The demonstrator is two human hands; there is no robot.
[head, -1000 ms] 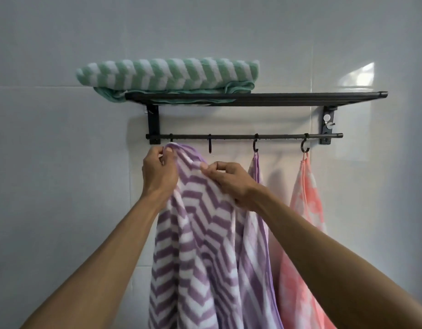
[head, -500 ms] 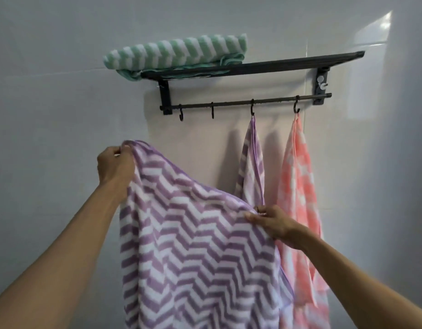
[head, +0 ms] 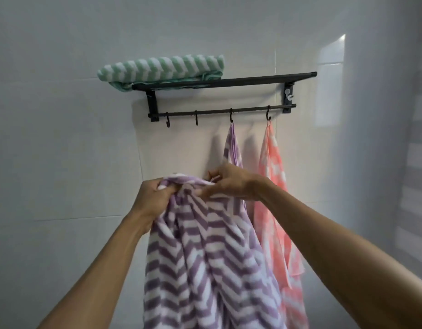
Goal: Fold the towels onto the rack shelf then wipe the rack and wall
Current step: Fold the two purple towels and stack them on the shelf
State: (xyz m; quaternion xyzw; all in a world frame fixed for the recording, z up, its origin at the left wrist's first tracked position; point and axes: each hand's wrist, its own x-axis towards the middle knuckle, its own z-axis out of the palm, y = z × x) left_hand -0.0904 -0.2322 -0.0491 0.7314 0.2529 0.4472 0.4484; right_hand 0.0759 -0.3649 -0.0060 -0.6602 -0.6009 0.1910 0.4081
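Gathering the purple towel [head: 205,257], both hands' fingers now clamped together at its top, no longer spread.

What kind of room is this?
Most likely a bathroom: glossy white tiled wall, a black wall-mounted towel rack with hooks, and towels hanging from it, like the pink towel.

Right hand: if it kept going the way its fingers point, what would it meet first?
The right hand points leftward, so it would probably meet the left hand gripping the same purple striped towel; depth is unclear.
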